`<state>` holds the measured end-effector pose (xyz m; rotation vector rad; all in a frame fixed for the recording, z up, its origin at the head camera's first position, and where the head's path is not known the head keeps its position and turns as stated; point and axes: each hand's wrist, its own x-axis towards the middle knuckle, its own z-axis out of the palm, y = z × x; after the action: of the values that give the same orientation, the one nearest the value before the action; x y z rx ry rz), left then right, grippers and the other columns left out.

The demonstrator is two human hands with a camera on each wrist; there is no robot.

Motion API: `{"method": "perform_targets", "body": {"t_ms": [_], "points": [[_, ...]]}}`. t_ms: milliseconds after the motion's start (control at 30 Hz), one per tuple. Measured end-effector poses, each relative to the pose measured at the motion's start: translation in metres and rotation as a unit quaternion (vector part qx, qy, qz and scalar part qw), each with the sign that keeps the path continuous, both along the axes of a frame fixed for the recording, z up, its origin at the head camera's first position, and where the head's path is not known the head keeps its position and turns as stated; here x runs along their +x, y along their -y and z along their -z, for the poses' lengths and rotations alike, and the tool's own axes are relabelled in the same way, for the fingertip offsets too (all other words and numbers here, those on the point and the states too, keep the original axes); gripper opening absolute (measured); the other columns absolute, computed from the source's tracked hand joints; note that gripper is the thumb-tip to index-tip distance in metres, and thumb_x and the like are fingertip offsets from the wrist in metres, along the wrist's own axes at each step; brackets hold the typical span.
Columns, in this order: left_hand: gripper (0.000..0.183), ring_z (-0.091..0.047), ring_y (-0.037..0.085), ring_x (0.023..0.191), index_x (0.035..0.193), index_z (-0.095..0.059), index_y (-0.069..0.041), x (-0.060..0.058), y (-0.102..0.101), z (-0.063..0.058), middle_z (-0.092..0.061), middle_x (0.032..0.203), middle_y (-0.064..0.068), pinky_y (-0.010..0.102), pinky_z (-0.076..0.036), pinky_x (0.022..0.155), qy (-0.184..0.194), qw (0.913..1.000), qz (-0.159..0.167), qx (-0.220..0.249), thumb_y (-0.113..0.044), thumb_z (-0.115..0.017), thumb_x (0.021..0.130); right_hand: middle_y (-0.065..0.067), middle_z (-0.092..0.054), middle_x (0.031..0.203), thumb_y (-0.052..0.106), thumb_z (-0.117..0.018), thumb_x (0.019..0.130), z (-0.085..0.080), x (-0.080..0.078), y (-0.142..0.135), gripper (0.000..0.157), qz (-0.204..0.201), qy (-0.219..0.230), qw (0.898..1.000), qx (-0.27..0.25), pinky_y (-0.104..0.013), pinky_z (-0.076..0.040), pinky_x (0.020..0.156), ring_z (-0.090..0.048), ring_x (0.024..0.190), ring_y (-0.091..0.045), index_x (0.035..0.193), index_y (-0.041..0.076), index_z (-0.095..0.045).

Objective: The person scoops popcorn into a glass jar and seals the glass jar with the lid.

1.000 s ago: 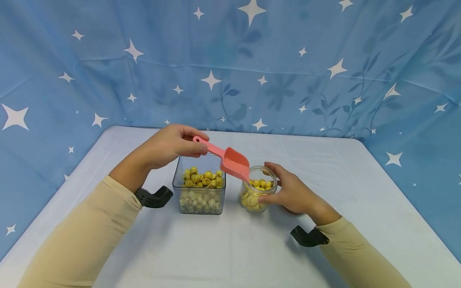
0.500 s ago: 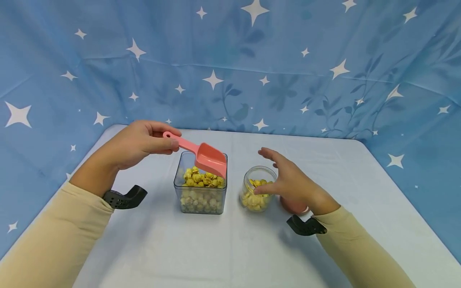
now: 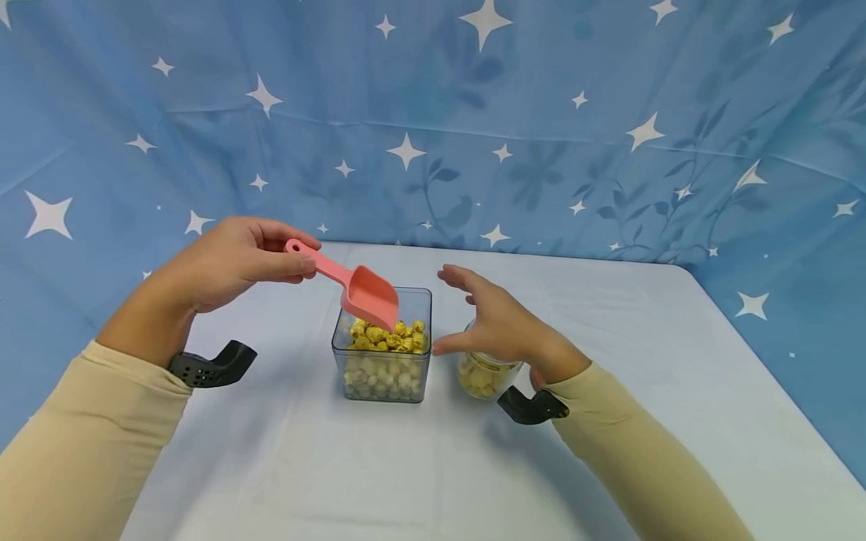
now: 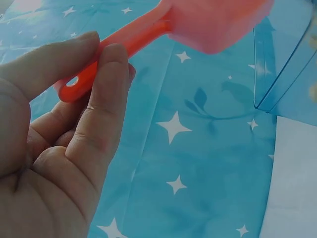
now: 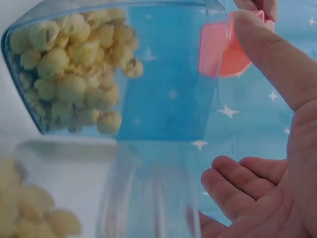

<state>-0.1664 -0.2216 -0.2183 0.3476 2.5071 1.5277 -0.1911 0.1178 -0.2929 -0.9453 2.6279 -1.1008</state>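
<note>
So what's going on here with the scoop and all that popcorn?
A person's left hand holds up a pink scoop, apparently empty, at the mouth of a clear square tub partly filled with popcorn. The right hand holds nothing, its thumb close to the tub. Beside the tub stands a clear jar, partly hidden by that hand, with popcorn in it too.

Along the far side and down both left and right, a blue backdrop (image 3: 304, 60) with white four-pointed stars (image 3: 486, 21) and darker leafy sprigs (image 3: 446, 175). Nearer, a white tabletop (image 3: 365, 466), rounded at its far right corner.
</note>
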Motion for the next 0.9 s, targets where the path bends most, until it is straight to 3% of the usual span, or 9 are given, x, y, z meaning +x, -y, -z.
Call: {"method": "perform_targets", "body": {"t_ms": [267, 467, 733, 900], "points": [[0.046, -0.07, 0.019, 0.094, 0.134, -0.061, 0.001, 0.002, 0.0, -0.003, -0.07, 0.107, 0.008, 0.028, -0.056, 0.086, -0.016, 0.9991, -0.007, -0.037, -0.019, -0.073, 0.094, -0.007, -0.036, 0.158, 0.03, -0.091, 0.075, 0.003, 0.0, 0.017, 0.109, -0.023, 0.038, 0.999, 0.005, -0.048, -0.033, 0.114, -0.034, 0.144, -0.024, 0.157, 0.003, -0.024], [0.046, -0.07, 0.021, 0.095, 0.133, -0.064, -0.005, 0.004, -0.006, -0.004, -0.072, 0.109, 0.007, 0.03, -0.055, 0.087, -0.027, 0.9972, -0.017, -0.068, -0.026, -0.074, 0.093, -0.008, -0.033, 0.16, 0.034, -0.091, 0.074, 0.003, 0.001, 0.02, 0.111, -0.021, 0.041, 0.999, 0.02, -0.046, -0.032, 0.115, -0.032, 0.145, -0.025, 0.157, 0.003, -0.024], [0.044, -0.07, 0.021, 0.096, 0.13, -0.067, -0.01, 0.005, -0.015, -0.003, -0.072, 0.112, 0.005, 0.049, -0.05, 0.095, -0.051, 0.9918, -0.032, -0.113, -0.033, -0.073, 0.093, -0.007, -0.031, 0.161, 0.035, -0.09, 0.075, 0.003, 0.002, 0.021, 0.111, -0.018, 0.051, 0.998, 0.023, -0.044, -0.031, 0.115, -0.03, 0.146, -0.024, 0.158, 0.005, -0.023], [0.039, -0.069, 0.021, 0.095, 0.128, -0.068, -0.009, 0.005, -0.025, -0.002, -0.072, 0.111, 0.007, 0.048, -0.052, 0.089, -0.077, 0.9858, -0.022, -0.147, -0.032, -0.069, 0.096, -0.006, -0.032, 0.16, 0.035, -0.09, 0.075, 0.004, 0.003, 0.021, 0.11, -0.014, 0.053, 0.998, 0.024, -0.044, -0.031, 0.115, -0.031, 0.146, -0.024, 0.158, 0.006, -0.024]]}}
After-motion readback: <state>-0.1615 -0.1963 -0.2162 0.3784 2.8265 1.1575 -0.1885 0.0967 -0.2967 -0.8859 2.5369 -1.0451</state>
